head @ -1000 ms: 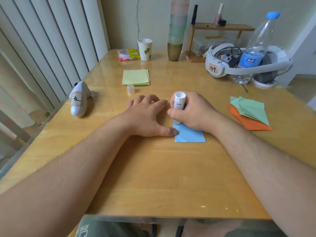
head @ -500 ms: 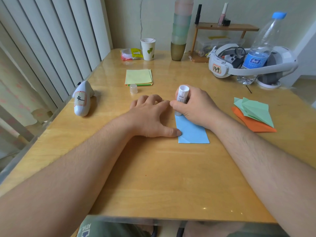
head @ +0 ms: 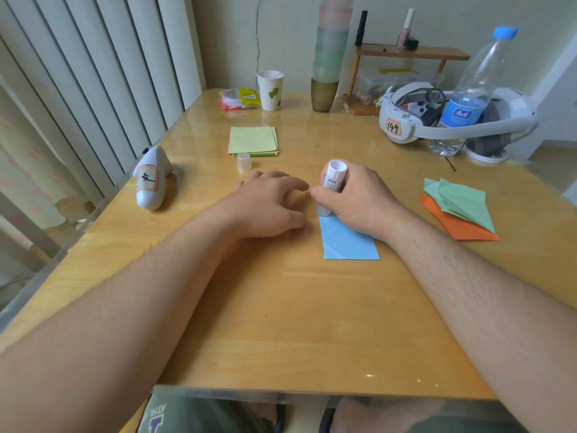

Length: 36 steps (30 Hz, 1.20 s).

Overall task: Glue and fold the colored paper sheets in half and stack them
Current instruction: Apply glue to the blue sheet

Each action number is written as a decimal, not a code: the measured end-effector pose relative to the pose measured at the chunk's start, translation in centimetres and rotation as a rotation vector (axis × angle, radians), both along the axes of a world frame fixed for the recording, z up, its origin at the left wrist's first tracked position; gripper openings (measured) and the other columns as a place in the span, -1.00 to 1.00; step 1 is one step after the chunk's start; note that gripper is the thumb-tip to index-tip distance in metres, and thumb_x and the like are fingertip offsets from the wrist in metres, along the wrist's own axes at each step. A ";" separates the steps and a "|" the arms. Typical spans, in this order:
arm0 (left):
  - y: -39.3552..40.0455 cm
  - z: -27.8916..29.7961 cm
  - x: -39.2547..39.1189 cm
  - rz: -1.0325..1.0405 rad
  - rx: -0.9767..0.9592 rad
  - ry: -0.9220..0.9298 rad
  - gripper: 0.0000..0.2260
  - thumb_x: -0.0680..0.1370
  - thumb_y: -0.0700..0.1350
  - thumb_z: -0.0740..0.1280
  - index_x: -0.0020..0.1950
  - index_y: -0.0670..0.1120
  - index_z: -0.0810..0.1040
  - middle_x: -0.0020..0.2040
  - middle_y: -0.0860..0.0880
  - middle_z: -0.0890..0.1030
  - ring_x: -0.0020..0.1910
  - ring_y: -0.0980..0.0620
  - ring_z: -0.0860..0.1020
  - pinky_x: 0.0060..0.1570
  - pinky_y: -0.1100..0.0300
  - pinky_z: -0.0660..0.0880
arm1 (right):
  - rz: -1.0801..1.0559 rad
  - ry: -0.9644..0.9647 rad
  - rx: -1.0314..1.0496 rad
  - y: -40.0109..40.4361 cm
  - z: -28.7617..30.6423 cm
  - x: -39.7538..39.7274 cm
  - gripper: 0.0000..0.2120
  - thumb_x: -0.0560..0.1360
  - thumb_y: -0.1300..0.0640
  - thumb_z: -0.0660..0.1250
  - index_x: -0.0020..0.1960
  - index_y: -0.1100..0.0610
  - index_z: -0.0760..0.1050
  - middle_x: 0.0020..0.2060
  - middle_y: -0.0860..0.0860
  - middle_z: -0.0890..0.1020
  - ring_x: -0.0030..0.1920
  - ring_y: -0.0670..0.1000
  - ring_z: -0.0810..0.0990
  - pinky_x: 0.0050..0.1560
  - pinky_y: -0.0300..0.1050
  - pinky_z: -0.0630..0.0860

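Observation:
A folded blue paper sheet point(head: 348, 242) lies on the wooden table point(head: 281, 323) in the middle. My right hand point(head: 359, 201) grips a white glue stick point(head: 332, 181) upright, its lower end touching the sheet's far left corner. My left hand point(head: 268, 207) rests on the table just left of the sheet, fingers loosely curled, holding nothing. The glue stick's clear cap point(head: 243, 160) stands behind my left hand. A pile of flat sheets, yellow on top point(head: 253, 140), lies farther back. Folded green sheets point(head: 459, 201) rest on an orange one point(head: 459, 228) at the right.
A white controller point(head: 151, 181) lies at the left edge. At the back stand a paper cup point(head: 270, 90), a stack of tumblers point(head: 327, 60), a snack packet point(head: 240, 98), a small wooden shelf point(head: 409, 54), a headset point(head: 437, 120) and a water bottle point(head: 474, 89).
My left hand has lifted its flat fingers off the blue sheet and drawn slightly left. The right hand has carried the glue stick up to the sheet's far corner.

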State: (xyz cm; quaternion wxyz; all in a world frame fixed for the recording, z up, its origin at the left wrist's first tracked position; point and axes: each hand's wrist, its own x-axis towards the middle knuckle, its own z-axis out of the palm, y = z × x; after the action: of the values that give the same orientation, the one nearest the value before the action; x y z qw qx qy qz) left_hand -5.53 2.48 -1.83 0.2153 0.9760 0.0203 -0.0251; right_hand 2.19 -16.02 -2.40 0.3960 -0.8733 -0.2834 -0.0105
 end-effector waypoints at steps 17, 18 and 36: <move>-0.2 -0.8 0.0 0.003 0.041 -0.090 -0.52 0.53 0.18 0.36 0.46 0.29 0.39 0.52 0.09 0.38 0.48 -0.13 0.25 0.48 -0.12 0.21 | 0.185 0.086 -0.033 -3.0 0.3 -4.4 -0.77 0.49 0.07 0.50 -0.21 0.01 0.45 -0.42 -0.17 0.47 -0.36 -0.12 0.38 -0.30 -0.19 0.36; -0.2 -0.8 0.0 -0.003 0.047 -0.090 -0.50 0.53 0.21 0.36 0.46 0.30 0.38 0.53 0.09 0.36 0.48 -0.13 0.24 0.48 -0.12 0.19 | 0.188 0.087 -0.029 -3.1 0.3 -4.6 -0.76 0.49 0.08 0.50 -0.22 0.01 0.45 -0.42 -0.17 0.46 -0.37 -0.12 0.37 -0.32 -0.23 0.34; -0.4 -1.0 -0.3 -0.101 0.023 -0.104 -0.35 0.39 0.39 0.31 0.46 0.32 0.32 0.49 0.15 0.40 0.50 -0.05 0.22 0.49 -0.11 0.19 | 0.150 0.157 0.177 -3.6 0.2 -5.6 -0.79 0.41 -0.03 0.42 -0.23 0.06 0.45 -0.46 -0.19 0.44 -0.38 -0.14 0.38 -0.31 -0.22 0.34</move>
State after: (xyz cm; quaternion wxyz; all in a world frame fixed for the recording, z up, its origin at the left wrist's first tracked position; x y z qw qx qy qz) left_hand -5.83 2.12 -2.81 0.2033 0.9782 -0.0400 0.0150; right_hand -3.41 -19.65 -2.19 0.4923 -0.8094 -0.3139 0.0625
